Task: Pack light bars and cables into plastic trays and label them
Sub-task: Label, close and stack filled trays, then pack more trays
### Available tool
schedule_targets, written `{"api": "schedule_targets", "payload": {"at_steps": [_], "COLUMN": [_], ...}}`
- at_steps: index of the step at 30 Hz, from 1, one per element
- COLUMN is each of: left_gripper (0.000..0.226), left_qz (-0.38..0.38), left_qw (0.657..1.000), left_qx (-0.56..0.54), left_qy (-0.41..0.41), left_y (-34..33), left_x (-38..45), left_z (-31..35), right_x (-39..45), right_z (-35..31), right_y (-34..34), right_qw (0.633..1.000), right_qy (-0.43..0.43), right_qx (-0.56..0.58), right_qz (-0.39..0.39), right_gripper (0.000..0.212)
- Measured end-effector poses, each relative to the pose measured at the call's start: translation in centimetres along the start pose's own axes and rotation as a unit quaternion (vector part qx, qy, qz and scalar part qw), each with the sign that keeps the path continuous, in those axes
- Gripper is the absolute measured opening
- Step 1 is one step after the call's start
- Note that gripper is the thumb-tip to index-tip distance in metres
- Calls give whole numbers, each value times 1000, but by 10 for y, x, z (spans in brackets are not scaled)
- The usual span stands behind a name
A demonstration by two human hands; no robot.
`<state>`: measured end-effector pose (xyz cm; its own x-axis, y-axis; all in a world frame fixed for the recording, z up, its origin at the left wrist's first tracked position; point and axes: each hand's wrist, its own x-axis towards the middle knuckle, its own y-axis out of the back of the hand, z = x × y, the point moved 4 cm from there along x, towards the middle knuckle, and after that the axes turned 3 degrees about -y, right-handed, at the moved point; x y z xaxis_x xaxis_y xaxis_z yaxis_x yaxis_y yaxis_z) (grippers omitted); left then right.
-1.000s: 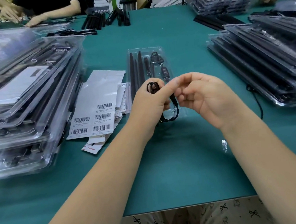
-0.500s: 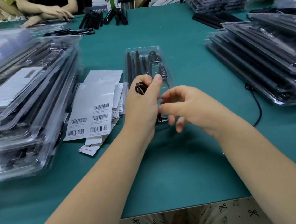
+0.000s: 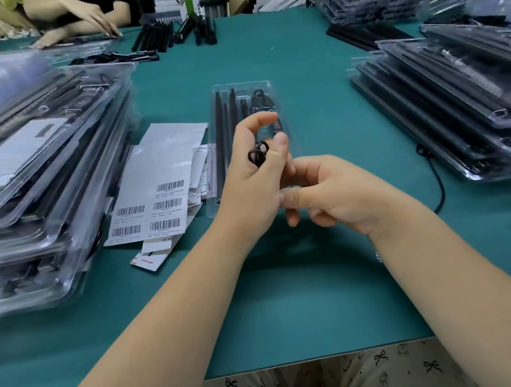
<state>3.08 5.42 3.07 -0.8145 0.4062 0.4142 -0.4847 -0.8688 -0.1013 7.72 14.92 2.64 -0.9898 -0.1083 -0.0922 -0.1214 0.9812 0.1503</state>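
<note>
I see my left hand (image 3: 255, 174) curled round a coiled black cable (image 3: 257, 155), pinching it above the clear tray (image 3: 241, 107) of light bars (image 3: 220, 134). My right hand (image 3: 338, 194) curls against it; its grip is hidden. Barcode labels (image 3: 160, 187) lie left.

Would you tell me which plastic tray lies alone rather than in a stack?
The open tray at the table's middle, just beyond the hands; it holds light bars, while the other trays sit stacked at left and right.

Coiled black cable (image 3: 257, 155) above clear, bar-filled tray (image 3: 239, 86)
</note>
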Motion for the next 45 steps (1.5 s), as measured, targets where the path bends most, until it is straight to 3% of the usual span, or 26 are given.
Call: {"api": "schedule_targets", "payload": {"at_steps": [7, 14, 17, 19, 21, 22, 23, 24, 26, 30, 35, 40, 45], "left_gripper": [8, 30, 45, 20, 12, 20, 41, 59, 73, 64, 52, 49, 45], "left_qz": [17, 9, -27, -88, -190, -243, -277, -290, -290, -279, -300, -301, -191], "left_qw": [1000, 971, 959, 951, 927, 906, 879, 845, 790, 794, 756, 752, 816], "left_qx": [24, 238, 282, 261, 270, 304, 365, 440, 540, 539, 582, 585, 544], "left_qy": [2, -36, 22, 138, 180, 166, 131, 87, 12, 30, 16, 33, -20], "left_y": [1, 6, 9, 14, 26, 29, 26, 21, 19, 14, 7, 4, 5], "left_x": [4, 2, 9, 24, 23, 19, 16, 13, 2, 4, 0, 0, 0], "left_z": [-3, 0, -8, -19, -28, -29, -27, -23, -19, -16, -17, -16, -1], "right_x": [3, 4, 5, 5, 4, 3, 1, 0, -1, -2, -1, 3, 5], "right_z": [6, 7, 9, 9, 10, 12, 14, 16, 20, 21, 22, 25, 27], "right_y": [-10, -10, -7, 3, 21, 31, 38, 44, 48, 51, 54, 53, 50], "right_qw": [998, 1000, 997, 989, 969, 958, 949, 943, 937, 933, 925, 901, 893], "right_qy": [-32, -18, -54, -83, -124, -144, -161, -177, -199, -209, -196, -185, -173], "right_qx": [45, 22, 55, 120, 207, 237, 253, 258, 259, 259, 288, 366, 388], "right_qz": [-27, -8, -18, 1, 49, 76, 99, 114, 126, 134, 151, 143, 149], "right_gripper": [8, 24, 19, 3, 10, 7, 5, 6, 4, 5, 14, 17, 15]}}
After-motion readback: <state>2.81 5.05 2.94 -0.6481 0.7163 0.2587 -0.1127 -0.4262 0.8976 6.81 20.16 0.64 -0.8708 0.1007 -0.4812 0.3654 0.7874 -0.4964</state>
